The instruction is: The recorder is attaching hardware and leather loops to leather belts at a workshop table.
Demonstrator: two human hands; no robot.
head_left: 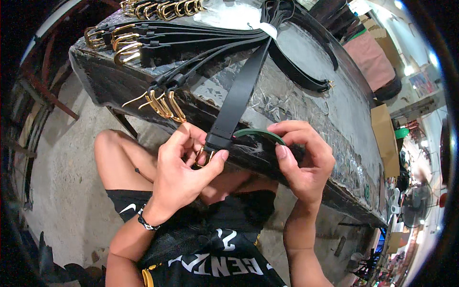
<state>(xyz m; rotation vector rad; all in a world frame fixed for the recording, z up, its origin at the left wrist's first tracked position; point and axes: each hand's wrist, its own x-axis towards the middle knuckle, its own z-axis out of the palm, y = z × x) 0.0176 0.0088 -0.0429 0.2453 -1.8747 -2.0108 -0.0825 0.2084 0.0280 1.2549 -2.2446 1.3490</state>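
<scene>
A black belt (238, 98) runs from a bundle of black belts (201, 38) on the table down to the near edge. My left hand (184, 170) pinches its buckle end, with thumb and fingers around the gold buckle (201, 157), which the fingers partly cover. In my right hand (308, 165), thumb and forefinger grip a thin, bent green strip (258, 132). The strip's other end reaches the belt beside the buckle; whether it passes into the belt cannot be made out. A white band (268, 30) wraps the bundle. More gold buckles (165, 106) hang over the edge left of the held belt.
The dark worktable (296, 112) has a shiny, crinkled covering. One curled belt (301, 79) lies on it, and another row of buckles (167, 8) sits at the far left. At right are a cardboard piece (384, 138) and a fan (415, 205). My knees are under the table edge.
</scene>
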